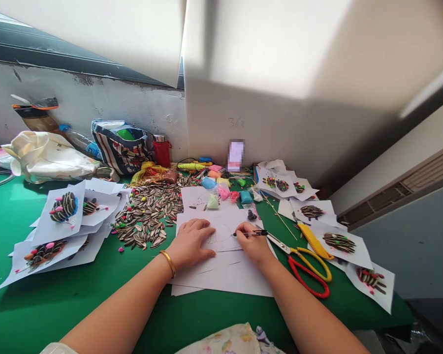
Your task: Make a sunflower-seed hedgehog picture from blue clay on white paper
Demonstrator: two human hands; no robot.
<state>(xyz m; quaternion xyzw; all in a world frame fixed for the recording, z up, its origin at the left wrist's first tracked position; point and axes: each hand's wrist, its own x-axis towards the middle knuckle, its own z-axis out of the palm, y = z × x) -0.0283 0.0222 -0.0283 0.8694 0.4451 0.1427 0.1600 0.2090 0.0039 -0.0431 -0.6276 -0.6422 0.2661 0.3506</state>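
Note:
My right hand (251,241) is closed around a black pen (257,233), its tip at a thin curved line drawn on a white sheet of paper (225,221). Flat on the left part of the same sheet lies my left hand (194,241), fingers apart, a gold bangle (169,263) at its wrist. More white paper (221,280) with a few short lines is under my hands. Just right of the pen rest scissors (299,258) with one yellow and one red handle. A small dark lump of clay (251,215) sits at the sheet's top right.
Striped sunflower seeds (155,211) are heaped left of the paper. Cards with seed pictures lie in a left stack (64,231) and along the right (339,243). Behind are coloured clay packets (209,183), a red flask (162,151), a striped bag (120,147) and a yellow cutter (315,242).

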